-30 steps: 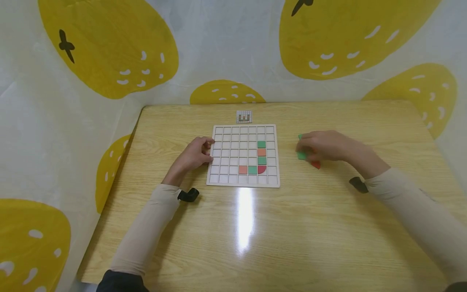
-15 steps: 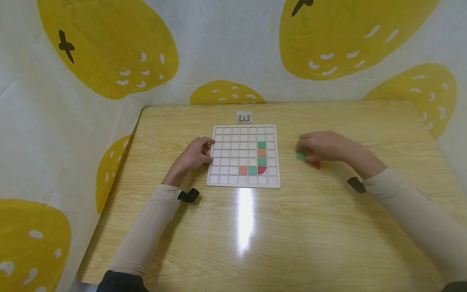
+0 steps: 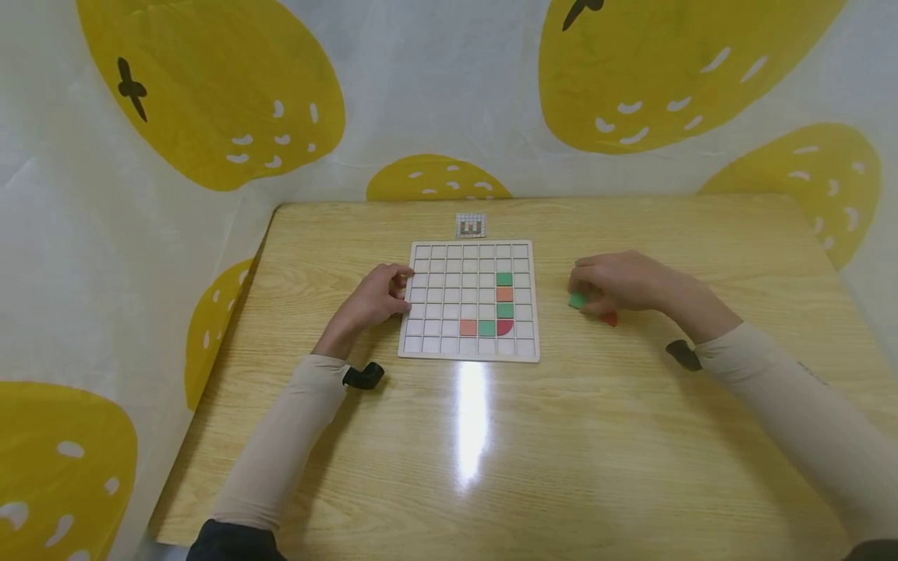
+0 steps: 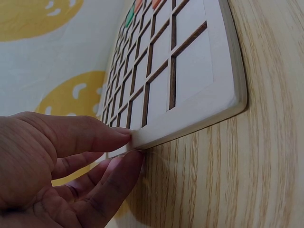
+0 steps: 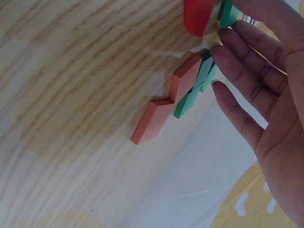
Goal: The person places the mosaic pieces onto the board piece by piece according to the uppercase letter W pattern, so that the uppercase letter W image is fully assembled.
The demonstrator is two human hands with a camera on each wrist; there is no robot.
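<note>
Container: one grid board (image 3: 452, 296), mid-desk (image 3: 393, 452), seven compartments by seven. Six compartments hold seated tiles (image 3: 504, 294). In the second column from the 3 o'clock edge, reading from 12 toward 6: green, orange, green, then red with one rounded corner. From the red, the row continues toward 9 o'clock with green, then orange.

Left grip (image 3: 375, 298), a bare hand at the board's 9 o'clock edge: pinching the rim, thumb uppermost. Right grip (image 3: 617, 280), off the board at 3 o'clock: thumb and fingertips closed on a loose green tile (image 5: 229, 15). A red tile (image 5: 198, 16) lies just beside; two orange tiles (image 5: 186, 78) and further green tiles (image 5: 186, 104) lie near.

Markings: a card (image 3: 471, 226) just beyond the board's 12 o'clock edge bears a three-pronged figure on a printed grid; finer detail too small to read.

Materials: board pale, corners rounded, compartments edged dark brown; tiles thick, flat-faced; desk wood-grained, glossy.
</note>
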